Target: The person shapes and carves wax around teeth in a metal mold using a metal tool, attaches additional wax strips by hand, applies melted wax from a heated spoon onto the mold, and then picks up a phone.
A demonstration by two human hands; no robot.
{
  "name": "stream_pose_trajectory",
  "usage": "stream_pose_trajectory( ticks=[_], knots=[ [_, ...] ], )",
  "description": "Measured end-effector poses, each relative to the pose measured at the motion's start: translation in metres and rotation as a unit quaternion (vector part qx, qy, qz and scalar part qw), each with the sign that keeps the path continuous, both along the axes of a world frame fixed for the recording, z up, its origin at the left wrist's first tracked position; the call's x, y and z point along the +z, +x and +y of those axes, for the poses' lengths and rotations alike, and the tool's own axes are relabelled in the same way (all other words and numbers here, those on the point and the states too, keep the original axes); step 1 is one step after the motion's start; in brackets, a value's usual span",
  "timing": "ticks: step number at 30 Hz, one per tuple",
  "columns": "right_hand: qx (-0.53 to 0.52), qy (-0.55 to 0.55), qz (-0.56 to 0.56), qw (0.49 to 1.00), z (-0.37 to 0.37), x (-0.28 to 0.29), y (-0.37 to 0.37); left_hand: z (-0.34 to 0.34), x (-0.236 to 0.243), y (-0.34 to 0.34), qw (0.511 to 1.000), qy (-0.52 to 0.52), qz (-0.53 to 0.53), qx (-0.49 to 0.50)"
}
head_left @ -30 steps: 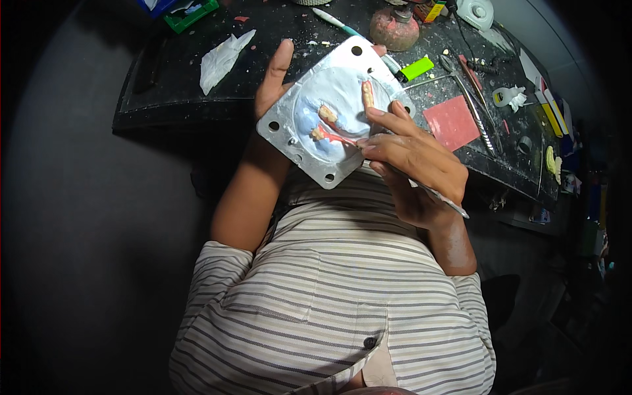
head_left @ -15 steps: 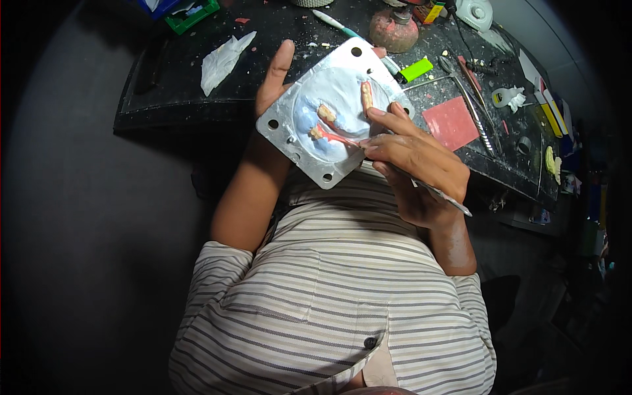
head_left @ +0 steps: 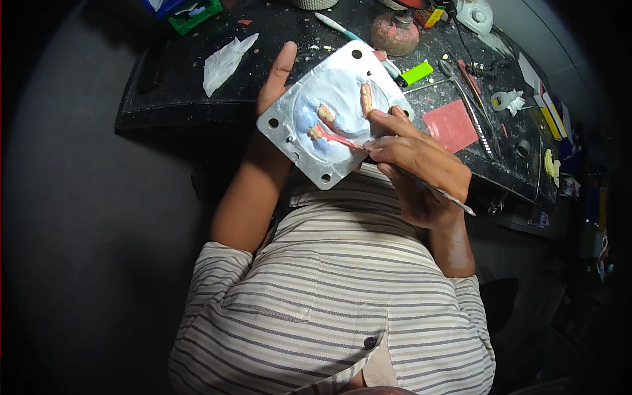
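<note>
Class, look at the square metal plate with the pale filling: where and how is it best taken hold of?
The metal plate is probably best gripped by its flat left rim, coming from the person's left and from below. That rim is bare, whereas the filling carries tooth-like pieces, and the right hand with its slim tool crowds the lower-right side.

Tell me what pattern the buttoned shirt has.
The buttoned shirt is cream with grey and tan stripes, clearest in the head view.

Clear gap between white paper (head_left: 227, 66) and left hand (head_left: 274, 83)
</note>
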State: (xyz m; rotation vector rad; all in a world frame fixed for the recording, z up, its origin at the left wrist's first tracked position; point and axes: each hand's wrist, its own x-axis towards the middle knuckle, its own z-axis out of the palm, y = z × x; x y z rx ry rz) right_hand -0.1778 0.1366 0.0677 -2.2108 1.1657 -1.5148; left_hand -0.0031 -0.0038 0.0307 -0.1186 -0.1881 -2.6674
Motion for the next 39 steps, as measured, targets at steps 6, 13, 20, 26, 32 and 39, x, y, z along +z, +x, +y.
stream_pose_trajectory(
  ticks=[6, 13, 20, 26, 32, 39],
  knots=[
    [-0.008, -0.005, -0.023, 1.0, 0.001, -0.003, -0.002, 0.0, 0.001, -0.001, 1.0, 0.015, -0.002, 0.006],
    [-0.009, -0.012, 0.011, 1.0, -0.002, -0.001, 0.002, 0.001, 0.002, -0.001, 0.999, -0.022, -0.033, 0.014],
    [-0.02, -0.028, 0.009, 0.999, -0.004, -0.005, 0.002, 0.001, 0.0, -0.003, 1.0, 0.0, 0.01, 0.007],
    [-0.03, -0.117, -0.141, 0.983, 0.001, -0.011, -0.006, 0.001, 0.0, 0.001, 0.998, -0.034, -0.058, 0.014],
    [0.015, -0.084, -0.286, 0.954, 0.013, -0.022, -0.017, -0.001, 0.001, 0.002, 0.999, 0.034, -0.023, 0.005],
    [-0.002, -0.021, -0.053, 0.998, 0.002, -0.005, -0.006, 0.002, 0.001, 0.001, 0.999, -0.003, -0.05, 0.022]
  ],
)
